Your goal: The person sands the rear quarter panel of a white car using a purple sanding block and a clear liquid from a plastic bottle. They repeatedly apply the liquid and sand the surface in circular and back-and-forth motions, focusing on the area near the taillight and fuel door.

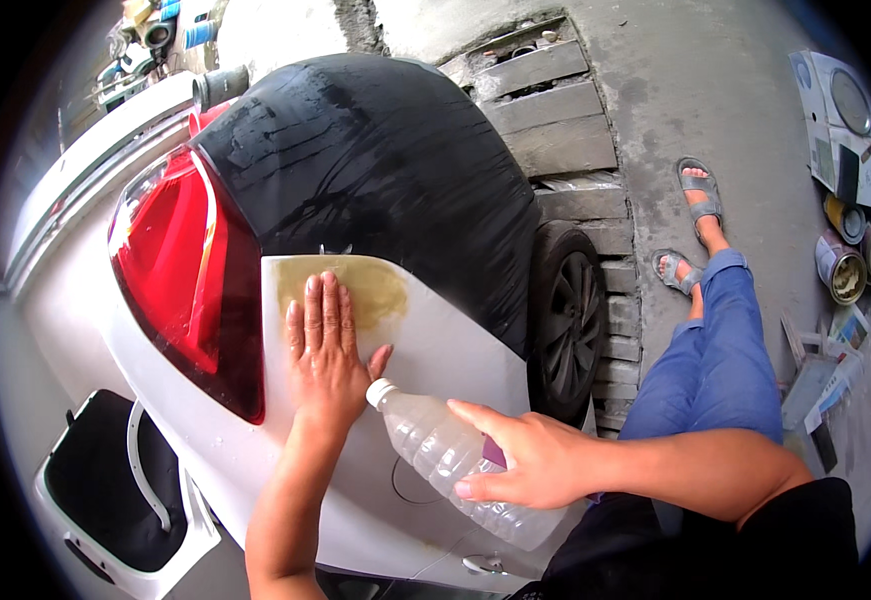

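My left hand (pixel 323 345) lies flat on a white car body panel (pixel 455 345), its fingers stretched out over a yellowish-brown patch (pixel 385 297). Whether anything thin is under the palm is hidden. My right hand (pixel 525 452) is wrapped round a clear plastic bottle (pixel 425 435) with a white cap. The bottle is tilted, its capped neck pointing toward my left wrist. Something small and purple (pixel 493 453) shows at the right fingers; I cannot tell what it is. A red tail light (pixel 180 270) borders the panel on the left.
Beyond the panel curves a black, streaked body part (pixel 375 170), with a wheel (pixel 565 315) at its right end. Wooden-looking slats (pixel 555 130) lie along the floor. Paint cans (pixel 842 268) and papers are at the far right. At lower left is an open white flap (pixel 125 490).
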A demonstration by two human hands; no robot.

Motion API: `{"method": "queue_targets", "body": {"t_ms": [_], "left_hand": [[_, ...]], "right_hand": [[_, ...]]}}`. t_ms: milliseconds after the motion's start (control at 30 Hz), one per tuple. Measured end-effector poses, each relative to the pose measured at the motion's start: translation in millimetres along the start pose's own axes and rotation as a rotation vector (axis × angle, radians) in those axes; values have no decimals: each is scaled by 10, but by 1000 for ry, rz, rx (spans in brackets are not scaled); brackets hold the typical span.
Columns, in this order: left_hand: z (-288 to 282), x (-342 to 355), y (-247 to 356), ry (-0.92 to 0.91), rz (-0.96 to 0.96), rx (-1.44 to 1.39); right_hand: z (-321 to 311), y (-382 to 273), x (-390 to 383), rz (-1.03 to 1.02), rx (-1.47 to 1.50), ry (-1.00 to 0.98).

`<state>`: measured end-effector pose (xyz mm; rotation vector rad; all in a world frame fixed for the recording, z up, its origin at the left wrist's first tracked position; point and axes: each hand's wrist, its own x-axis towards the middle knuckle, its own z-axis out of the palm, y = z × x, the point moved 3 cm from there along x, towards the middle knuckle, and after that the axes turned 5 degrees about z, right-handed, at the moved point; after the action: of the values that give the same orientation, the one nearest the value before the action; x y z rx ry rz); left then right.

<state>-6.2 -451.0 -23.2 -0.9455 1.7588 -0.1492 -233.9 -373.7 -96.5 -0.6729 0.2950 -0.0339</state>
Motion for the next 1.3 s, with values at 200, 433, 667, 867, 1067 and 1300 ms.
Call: {"method": "queue_targets", "body": {"t_ms": [200,433,667,867,1067,1300], "left_hand": [[85,-718,56,-32,-74,85],[-66,-3,-183,31,-187,56],[-78,56,-163,72,-267,-32],[101,-721,32,97,-148,21],[-113,-90,-187,66,-231,-44],[-48,405,-83,64,-323,28]], "right_hand": [[57,-160,-14,-12,-16,-76],[13,-324,-28,-35,-12,-54],[102,-276,-7,-153,2,27],[180,-340,54,-142,53,-66],[58,-525,40,-37,67,-163],[164,-303,55,-233,132,2]]}}
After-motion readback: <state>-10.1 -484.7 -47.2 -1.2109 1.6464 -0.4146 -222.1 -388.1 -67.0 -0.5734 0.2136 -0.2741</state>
